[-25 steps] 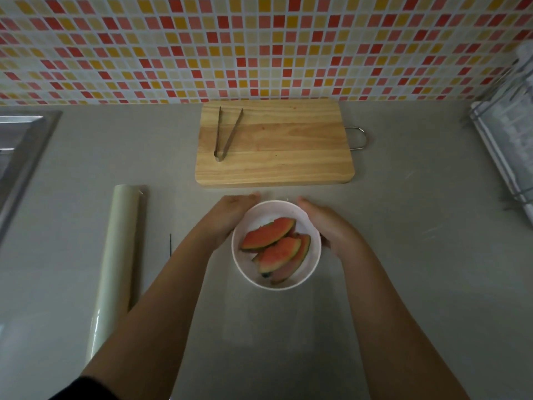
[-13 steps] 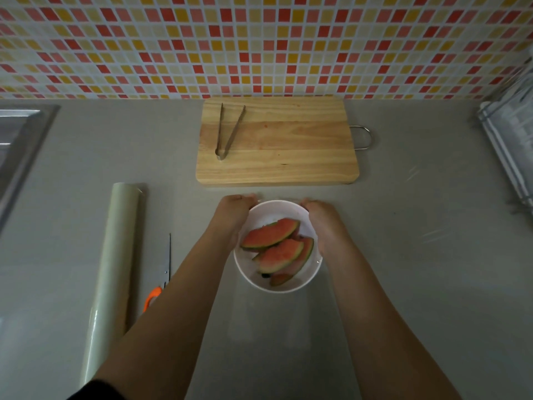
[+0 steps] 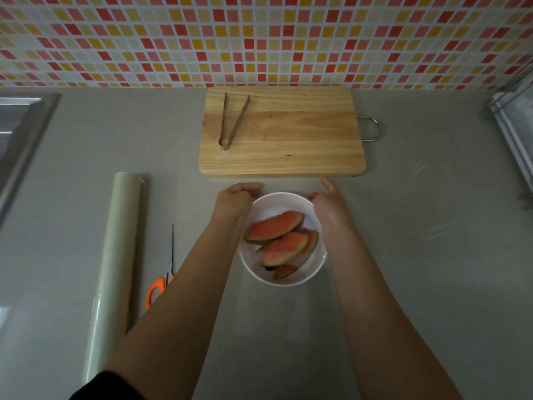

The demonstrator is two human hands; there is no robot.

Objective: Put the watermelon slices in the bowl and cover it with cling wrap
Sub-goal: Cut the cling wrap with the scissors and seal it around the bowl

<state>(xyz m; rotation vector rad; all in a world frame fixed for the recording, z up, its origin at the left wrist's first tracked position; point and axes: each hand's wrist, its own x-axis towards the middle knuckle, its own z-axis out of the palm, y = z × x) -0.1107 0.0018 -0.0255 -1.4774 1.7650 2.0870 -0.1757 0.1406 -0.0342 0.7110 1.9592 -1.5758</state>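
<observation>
A white bowl stands on the grey counter and holds three watermelon slices. A faint clear sheet of cling wrap lies over the bowl and trails toward me on the counter. My left hand sits at the bowl's far left rim with fingers curled on the film. At the far right rim, my right hand pinches the film's edge, one finger pointing toward the board. The cling wrap roll lies lengthwise to the left.
A wooden cutting board with metal tongs lies just beyond the bowl. Orange-handled scissors rest between the roll and my left arm. A sink is at far left, a dish rack at far right.
Both hands slid from the bowl's sides to its far rim, and the right one spread outward. My left arm shifted and uncovered the scissors. The bowl stayed put.
</observation>
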